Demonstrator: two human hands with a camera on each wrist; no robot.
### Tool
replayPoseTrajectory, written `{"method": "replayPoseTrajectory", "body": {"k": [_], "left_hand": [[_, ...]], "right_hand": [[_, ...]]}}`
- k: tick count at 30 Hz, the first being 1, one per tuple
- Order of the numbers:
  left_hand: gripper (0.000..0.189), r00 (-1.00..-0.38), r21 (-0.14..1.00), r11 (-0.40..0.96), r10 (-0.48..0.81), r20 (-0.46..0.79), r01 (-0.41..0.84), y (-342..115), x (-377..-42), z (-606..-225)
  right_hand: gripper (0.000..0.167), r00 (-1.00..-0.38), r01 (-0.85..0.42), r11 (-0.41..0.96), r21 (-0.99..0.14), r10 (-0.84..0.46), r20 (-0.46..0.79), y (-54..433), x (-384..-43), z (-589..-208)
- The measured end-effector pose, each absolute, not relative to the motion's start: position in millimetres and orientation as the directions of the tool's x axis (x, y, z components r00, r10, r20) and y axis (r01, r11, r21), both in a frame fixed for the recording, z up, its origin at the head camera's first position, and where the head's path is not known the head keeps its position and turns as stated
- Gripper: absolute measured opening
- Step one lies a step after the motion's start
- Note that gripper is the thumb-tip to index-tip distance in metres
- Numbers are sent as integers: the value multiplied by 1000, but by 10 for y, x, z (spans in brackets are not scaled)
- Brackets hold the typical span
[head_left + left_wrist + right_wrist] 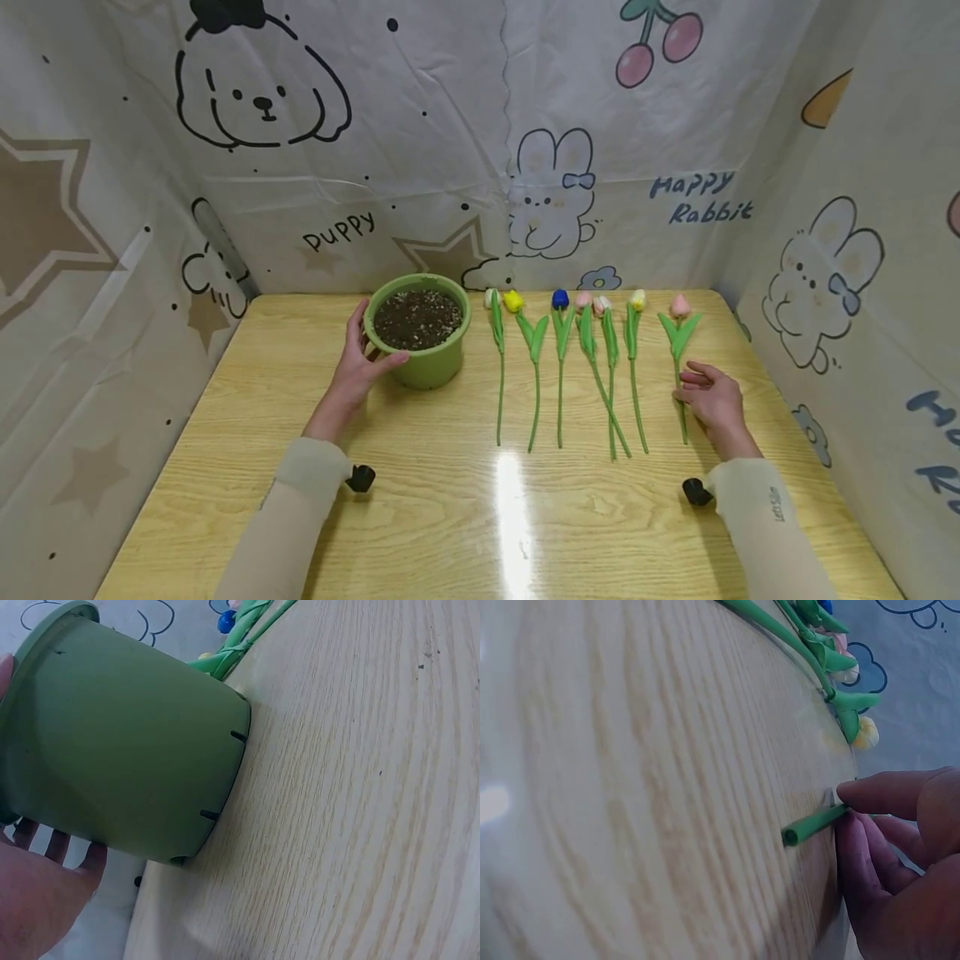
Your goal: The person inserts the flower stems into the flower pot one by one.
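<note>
A pot of soil stands left of centre on the far half of the table, its rim gripped by the left hand, fingers spread; at right, the right hand pinches the stem of a pink flower. A one-sided push could tip the pot; a loose pinch could let the stem roll. The wood-grained table bears a smooth, tapering pot, crumbly white-flecked soil and a slender round stem.

Wood-grain tabletop, green pot and tulips on it.
Pot left; six tulips alongside, two stems crossing; pink tulip far right.
</note>
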State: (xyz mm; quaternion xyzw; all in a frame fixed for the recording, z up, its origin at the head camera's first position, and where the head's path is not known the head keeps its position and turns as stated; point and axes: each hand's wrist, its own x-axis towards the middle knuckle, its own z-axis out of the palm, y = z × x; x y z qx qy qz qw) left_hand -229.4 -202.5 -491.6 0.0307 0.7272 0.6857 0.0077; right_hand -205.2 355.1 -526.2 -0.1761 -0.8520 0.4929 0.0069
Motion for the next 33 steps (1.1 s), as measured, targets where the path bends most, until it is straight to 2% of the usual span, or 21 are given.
{"method": "replayPoseTrajectory", "body": {"k": [14,23,33], "left_hand": [[113,-999,997,74,33,21,23,-2001,-2304,-4846],[114,-999,996,77,34,35,38,-2009,-2304,-4872],[114,-999,995,90,26,33,35,-2006,-2298,-4887]], "right_hand": [[56,-905,344,378,-859,377,-196,3550,-2108,-5270],[57,-902,348,243,-905,350,-253,3567,-2100,-5227],[60,-897,370,173,-913,323,-303,3562,-2096,-5200]]}}
